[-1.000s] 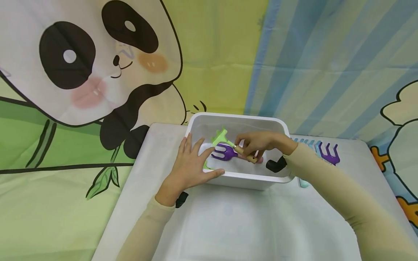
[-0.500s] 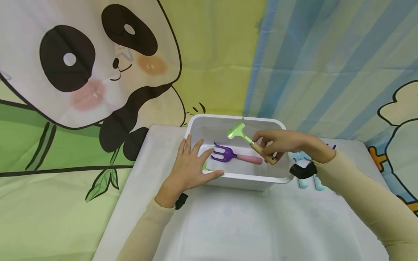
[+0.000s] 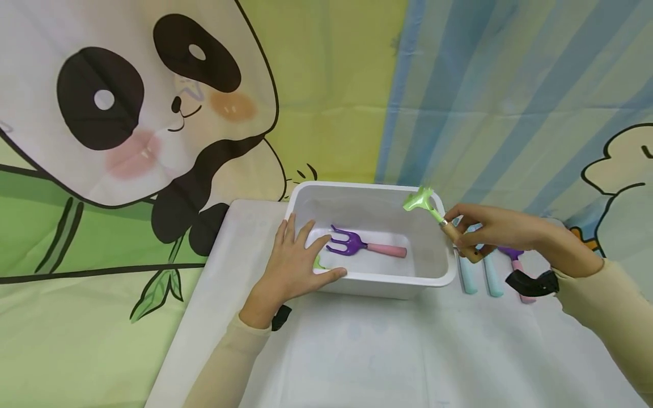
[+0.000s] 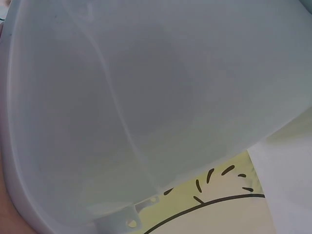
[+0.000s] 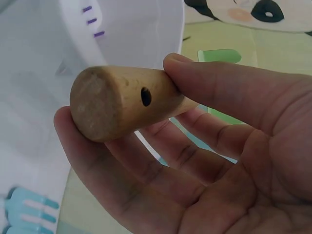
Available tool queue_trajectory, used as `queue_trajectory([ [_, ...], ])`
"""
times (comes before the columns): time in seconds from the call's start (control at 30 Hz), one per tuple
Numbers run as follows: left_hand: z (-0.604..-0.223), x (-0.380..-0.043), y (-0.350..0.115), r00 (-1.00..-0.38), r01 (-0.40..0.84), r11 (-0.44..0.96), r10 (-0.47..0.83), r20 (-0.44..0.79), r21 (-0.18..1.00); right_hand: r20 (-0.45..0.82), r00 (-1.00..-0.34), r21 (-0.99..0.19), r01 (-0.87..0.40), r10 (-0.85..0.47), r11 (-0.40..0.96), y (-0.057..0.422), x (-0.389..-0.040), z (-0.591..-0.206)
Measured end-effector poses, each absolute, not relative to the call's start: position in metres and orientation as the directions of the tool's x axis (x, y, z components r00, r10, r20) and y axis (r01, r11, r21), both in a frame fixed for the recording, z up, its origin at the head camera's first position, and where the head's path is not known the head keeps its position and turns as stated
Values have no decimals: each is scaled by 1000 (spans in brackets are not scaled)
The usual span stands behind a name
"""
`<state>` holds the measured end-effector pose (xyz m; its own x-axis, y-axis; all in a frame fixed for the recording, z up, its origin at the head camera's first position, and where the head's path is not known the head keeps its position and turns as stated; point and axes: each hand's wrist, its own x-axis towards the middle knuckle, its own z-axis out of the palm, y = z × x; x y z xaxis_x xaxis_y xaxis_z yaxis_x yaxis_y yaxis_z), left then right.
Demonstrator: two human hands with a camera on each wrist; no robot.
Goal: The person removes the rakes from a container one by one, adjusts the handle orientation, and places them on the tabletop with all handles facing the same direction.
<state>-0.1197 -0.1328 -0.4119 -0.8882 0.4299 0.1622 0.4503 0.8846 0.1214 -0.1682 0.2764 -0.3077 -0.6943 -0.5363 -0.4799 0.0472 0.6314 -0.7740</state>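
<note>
My right hand (image 3: 502,228) pinches the wooden handle of a small green hand rake (image 3: 419,199), its head tilted up above the right end of a white plastic bin (image 3: 380,278). Close up in the right wrist view, thumb and fingers grip the round wooden handle (image 5: 124,100). A purple hand fork (image 3: 352,245) with a pink handle lies on the bin's floor. Spread fingers of my left hand (image 3: 293,260) rest on the bin's front left rim. Partly hidden beneath them is a bit of something green (image 3: 318,262). The left wrist view shows mostly the bin's outer wall (image 4: 161,97).
Right of the bin, tools with mint handles (image 3: 492,276) lie side by side on the white table (image 3: 357,351). Beside them is a purple tool (image 3: 511,254) with a pink handle, partly behind my right wrist. A printed panda curtain (image 3: 204,141) hangs behind.
My right hand has lifted the green rake off the purple fork and carried it rightward to the bin's right rim. My left hand has stayed on the rim.
</note>
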Motion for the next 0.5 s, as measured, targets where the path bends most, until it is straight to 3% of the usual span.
queue_trajectory([
  [0.5,-412,-119,-131,-895,441,886,422,147,142,-428,-761,-819,97,-488,566,347,-133,-342],
])
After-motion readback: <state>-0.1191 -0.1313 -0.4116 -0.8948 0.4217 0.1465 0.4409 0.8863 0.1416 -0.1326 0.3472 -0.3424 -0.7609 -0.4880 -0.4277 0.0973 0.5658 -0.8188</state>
